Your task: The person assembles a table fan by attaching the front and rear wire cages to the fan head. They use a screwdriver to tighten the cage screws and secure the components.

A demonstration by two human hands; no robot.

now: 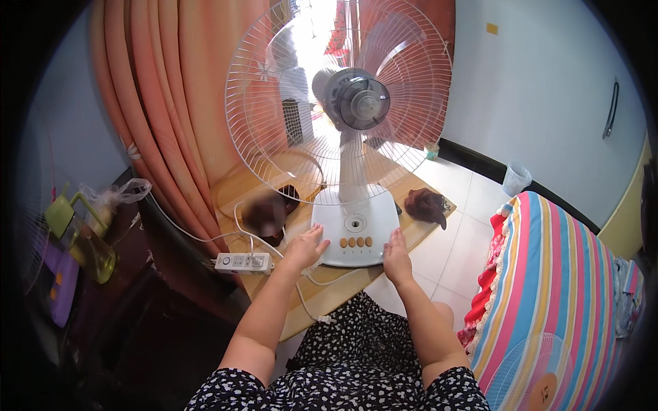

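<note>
A white table fan (356, 250) stands upright on a light wooden table, its wire cage (247, 116) rising in front of me. A grey hub and translucent blades show inside the cage. A row of several tan buttons (356, 242) and a round dial (355, 223) sit on the base. My left hand (305, 248) lies against the base's left edge, fingers stretched forward. Against the right edge rests my right hand (397, 255), its fingers straight and close together. Neither hand wraps round the base.
On the table's left lie a white power strip (243, 262), cords and a dark brown lumpy thing (266, 212); another (426, 205) lies right. A loose round fan grille (531, 373) rests on the striped cover (548, 274). A green-lidded jug (82, 240) stands far left.
</note>
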